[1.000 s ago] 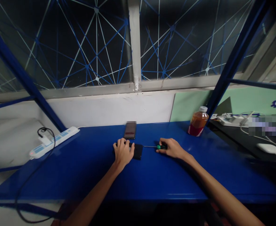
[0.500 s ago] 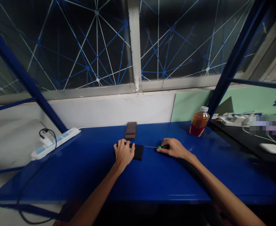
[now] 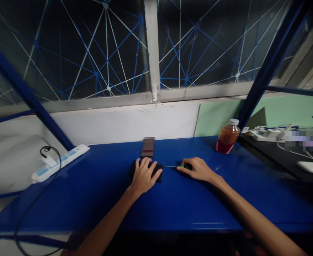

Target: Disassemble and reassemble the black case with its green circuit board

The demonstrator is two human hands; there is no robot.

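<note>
A flat black rectangular case (image 3: 158,177) lies on the blue table, partly covered by my left hand (image 3: 143,177). Those fingers curve over its top with the thumb towards its right end, holding it down. In my right hand (image 3: 197,168) is a screwdriver (image 3: 169,166) with a green and black handle, gripped between thumb and fingers. Its thin metal shaft points left, and the tip meets the right edge of the case. Whether a screw sits there is too small to tell. Just behind the case lies a phone (image 3: 148,147), screen up.
A white power strip (image 3: 60,163) with a plug and black cable (image 3: 36,193) is at the left. A bottle of amber drink (image 3: 227,137) stands at the back right. Beyond it, a black surface (image 3: 274,153) carries cables and a white charger (image 3: 311,168). Blue posts (image 3: 263,71) flank the table (image 3: 188,206).
My left hand has slid slightly right over the case, its thumb now nearer the right end. The right hand and screwdriver have barely moved. The view has shifted a little.
</note>
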